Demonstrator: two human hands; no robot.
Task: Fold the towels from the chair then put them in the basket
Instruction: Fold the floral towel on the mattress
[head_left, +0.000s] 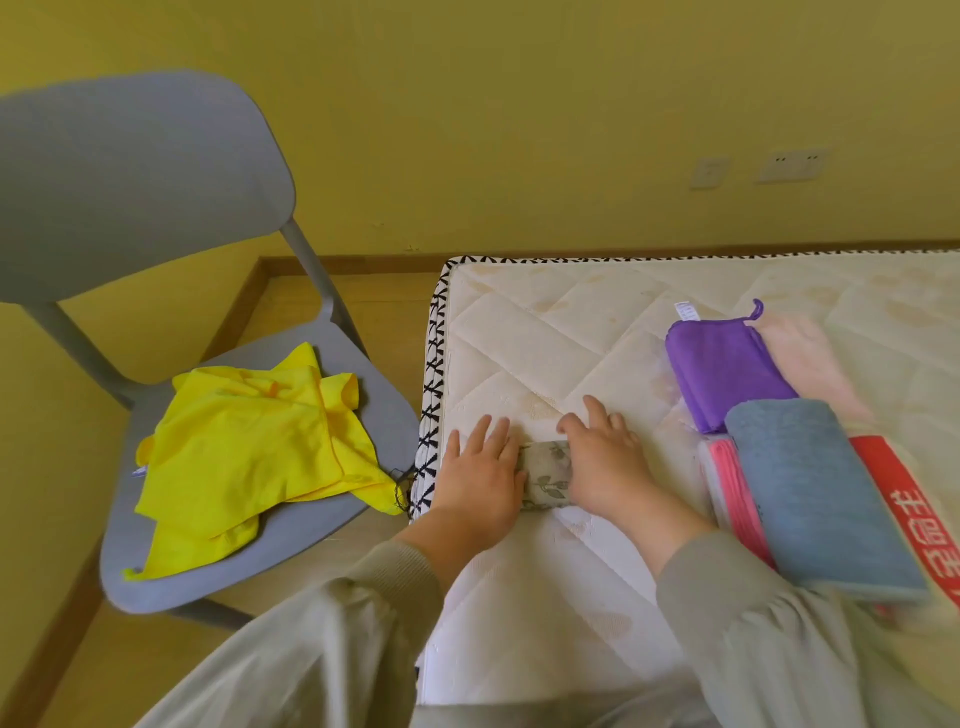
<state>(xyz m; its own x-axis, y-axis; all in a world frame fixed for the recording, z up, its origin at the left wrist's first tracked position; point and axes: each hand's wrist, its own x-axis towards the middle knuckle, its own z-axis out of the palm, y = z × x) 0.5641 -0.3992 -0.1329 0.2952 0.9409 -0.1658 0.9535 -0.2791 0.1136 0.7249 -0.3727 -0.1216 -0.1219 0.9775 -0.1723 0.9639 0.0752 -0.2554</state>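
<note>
- We see a small folded grey towel (545, 473) with a leaf print lying on the bare quilted mattress (545, 332), near its left edge and its near end.
- The towel seems to lie crosswise, its long axis running left to right along the near edge of the mattress. Only a short middle band shows, and both ends are hidden under the palms.
- The left hand (483, 475) lies flat on the towel's left end, fingers straight and pointing away from us. Its grip is apart and it clasps nothing.
- The right hand (605, 467) presses the right end the same way, fingers spread and straight, its grip likewise apart.
- Both wrists come out of grey-beige sleeves (753, 613) at the bottom of the view.
- A crumpled yellow towel (244, 441) lies unfolded on the seat of the grey chair (130, 171), just left of the mattress, with one corner hanging over the seat's right edge.
- To the right of the hands, folded towels sit together on the mattress: a purple towel (724, 374) with a hanging loop farthest away and a blue towel (815, 493) nearer. The long axis of each slants from far left to near right.
- A pink towel (737, 493) peeks out beside the blue one on its left, and a red cloth (893, 483) with white characters on its right.
</note>
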